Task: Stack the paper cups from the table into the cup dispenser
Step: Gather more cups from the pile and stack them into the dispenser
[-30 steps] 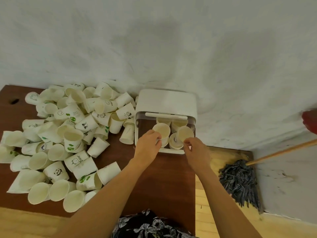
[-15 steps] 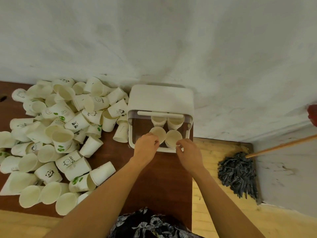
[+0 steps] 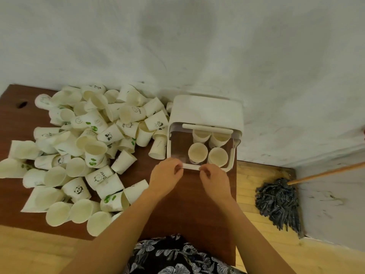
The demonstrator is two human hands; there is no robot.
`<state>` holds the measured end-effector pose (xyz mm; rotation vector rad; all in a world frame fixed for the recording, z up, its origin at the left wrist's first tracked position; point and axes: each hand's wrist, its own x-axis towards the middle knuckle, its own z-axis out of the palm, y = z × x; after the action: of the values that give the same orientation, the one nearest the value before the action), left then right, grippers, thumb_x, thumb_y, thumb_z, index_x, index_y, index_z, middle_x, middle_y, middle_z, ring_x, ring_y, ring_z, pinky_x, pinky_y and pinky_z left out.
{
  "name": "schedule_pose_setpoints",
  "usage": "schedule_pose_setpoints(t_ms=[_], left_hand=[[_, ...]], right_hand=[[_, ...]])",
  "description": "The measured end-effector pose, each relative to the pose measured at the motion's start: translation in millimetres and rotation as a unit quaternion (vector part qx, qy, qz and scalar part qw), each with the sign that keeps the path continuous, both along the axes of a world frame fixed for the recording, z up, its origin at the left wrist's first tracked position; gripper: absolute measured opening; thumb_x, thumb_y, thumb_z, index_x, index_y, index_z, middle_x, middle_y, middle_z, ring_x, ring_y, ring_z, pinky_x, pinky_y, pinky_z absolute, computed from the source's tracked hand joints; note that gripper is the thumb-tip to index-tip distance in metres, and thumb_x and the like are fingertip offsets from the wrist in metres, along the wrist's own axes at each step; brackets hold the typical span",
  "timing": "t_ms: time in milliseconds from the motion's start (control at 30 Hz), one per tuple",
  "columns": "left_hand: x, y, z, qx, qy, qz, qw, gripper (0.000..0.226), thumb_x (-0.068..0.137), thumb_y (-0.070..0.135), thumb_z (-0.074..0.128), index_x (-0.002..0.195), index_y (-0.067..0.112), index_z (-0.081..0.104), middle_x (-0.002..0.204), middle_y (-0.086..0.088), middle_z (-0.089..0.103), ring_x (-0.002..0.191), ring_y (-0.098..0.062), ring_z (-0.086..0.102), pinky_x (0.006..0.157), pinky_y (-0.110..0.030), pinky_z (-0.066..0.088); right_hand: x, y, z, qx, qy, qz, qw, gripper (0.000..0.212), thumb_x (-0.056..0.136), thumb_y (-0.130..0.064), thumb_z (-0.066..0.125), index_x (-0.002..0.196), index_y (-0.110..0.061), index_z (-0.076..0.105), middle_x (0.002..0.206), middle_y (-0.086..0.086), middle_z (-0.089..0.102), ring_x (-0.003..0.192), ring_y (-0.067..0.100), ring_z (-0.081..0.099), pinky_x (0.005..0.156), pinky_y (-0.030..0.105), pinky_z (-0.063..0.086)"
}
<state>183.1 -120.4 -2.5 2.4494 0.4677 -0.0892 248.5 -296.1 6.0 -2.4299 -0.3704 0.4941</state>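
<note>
white wall, wooden table, mop in the corner

a scuffed, off-white plastered wall (image 3: pixel 197 46) fills the upper part of the view. below it stands a dark reddish-brown wooden table (image 3: pixel 187 206), with a small dark hole near its far left edge. the floor (image 3: pixel 250 186) is of light yellow wooden boards. at right a grey string mop (image 3: pixel 278 202) with a wooden handle lies by the wall.

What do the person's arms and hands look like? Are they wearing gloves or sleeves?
No gloves and no sleeves show. The left hand and right hand are bare, and both forearms are bare as far as the picture reaches. No watch, ring or bracelet can be seen. Below the arms there is dark clothing printed with pale grey-white flowers.
</note>
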Motion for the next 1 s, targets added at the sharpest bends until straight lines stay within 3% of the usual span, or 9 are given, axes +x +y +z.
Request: schedule_pose_setpoints(t_ms=[100, 233, 333, 433, 633, 767, 833, 1000], left_hand=[[-36.4, 28.9, -5.6, 0.010, 0.034, 0.009, 0.999, 0.013, 0.089, 0.033, 0.059, 0.100, 0.029, 0.065, 0.095, 0.012, 0.062, 0.084, -0.007, 0.058, 0.076, -0.028, 0.048], [-79.2, 74.7, -12.7, 0.029, 0.062, 0.027, 0.997, 0.013, 0.088, 0.030, 0.060, 0.099, 0.027, 0.064, 0.094, 0.010, 0.062, 0.086, -0.012, 0.059, 0.073, -0.033, 0.048], [-102.5, 105.1, -13.6, 0.033, 0.112, 0.044, 0.992, 0.010, 0.087, 0.026, 0.059, 0.096, 0.025, 0.062, 0.095, 0.006, 0.061, 0.088, -0.015, 0.058, 0.072, -0.031, 0.046], [-122.8, 129.0, -18.3, 0.041, 0.136, 0.032, 0.989, 0.018, 0.087, 0.027, 0.060, 0.105, 0.024, 0.063, 0.103, 0.004, 0.062, 0.094, -0.016, 0.058, 0.078, -0.034, 0.049], [-139.4, 161.2, -27.0, 0.061, 0.149, 0.012, 0.987, 0.035, 0.089, 0.025, 0.059, 0.124, 0.023, 0.057, 0.122, 0.001, 0.054, 0.113, -0.021, 0.051, 0.078, -0.031, 0.043], [-135.9, 168.1, -31.3, 0.107, 0.177, -0.063, 0.976, 0.053, 0.087, 0.026, 0.061, 0.137, 0.025, 0.044, 0.140, -0.002, 0.042, 0.123, -0.027, 0.043, 0.093, -0.042, 0.046], [-133.0, 167.5, -33.8, 0.131, 0.186, -0.105, 0.968, 0.061, 0.086, 0.026, 0.062, 0.142, 0.026, 0.036, 0.144, -0.003, 0.035, 0.123, -0.029, 0.042, 0.093, -0.044, 0.047], [-126.8, 171.0, -43.7, 0.175, 0.207, -0.156, 0.950, 0.069, 0.084, 0.015, 0.065, 0.141, 0.029, 0.029, 0.144, -0.004, 0.029, 0.121, -0.032, 0.044, 0.088, -0.046, 0.049]], right_hand=[[-22.3, 23.3, -6.3, 0.003, 0.054, 0.015, 0.998, 0.016, 0.094, -0.023, 0.057, 0.105, -0.026, 0.068, 0.100, -0.011, 0.067, 0.088, 0.006, 0.060, 0.082, 0.027, 0.052], [-49.8, 55.6, -18.5, -0.024, 0.139, 0.049, 0.989, 0.015, 0.093, -0.026, 0.058, 0.105, -0.031, 0.065, 0.100, -0.014, 0.064, 0.095, 0.006, 0.060, 0.082, 0.025, 0.050], [-69.7, 79.3, -32.2, -0.049, 0.187, 0.065, 0.979, 0.016, 0.094, -0.028, 0.058, 0.109, -0.031, 0.064, 0.109, -0.010, 0.065, 0.097, 0.007, 0.058, 0.078, 0.024, 0.048], [-88.7, 104.1, -43.6, -0.058, 0.214, 0.066, 0.973, 0.024, 0.092, -0.027, 0.060, 0.116, -0.028, 0.061, 0.118, -0.005, 0.064, 0.102, 0.011, 0.058, 0.087, 0.029, 0.050], [-116.9, 144.9, -47.0, -0.079, 0.106, 0.165, 0.977, 0.041, 0.092, -0.018, 0.057, 0.132, -0.023, 0.051, 0.135, -0.002, 0.051, 0.118, 0.020, 0.051, 0.098, 0.035, 0.045], [-127.1, 168.2, -50.4, -0.146, 0.014, 0.265, 0.953, 0.057, 0.088, -0.011, 0.057, 0.141, -0.028, 0.043, 0.147, -0.004, 0.038, 0.135, 0.024, 0.033, 0.102, 0.042, 0.035], [-131.3, 177.2, -54.1, -0.178, -0.004, 0.281, 0.943, 0.063, 0.087, -0.011, 0.058, 0.144, -0.030, 0.038, 0.150, -0.004, 0.034, 0.140, 0.024, 0.026, 0.107, 0.045, 0.028], [-137.9, 185.6, -61.7, -0.267, -0.011, 0.277, 0.923, 0.065, 0.085, -0.011, 0.058, 0.142, -0.032, 0.036, 0.143, -0.002, 0.039, 0.134, 0.027, 0.032, 0.109, 0.047, 0.024]])
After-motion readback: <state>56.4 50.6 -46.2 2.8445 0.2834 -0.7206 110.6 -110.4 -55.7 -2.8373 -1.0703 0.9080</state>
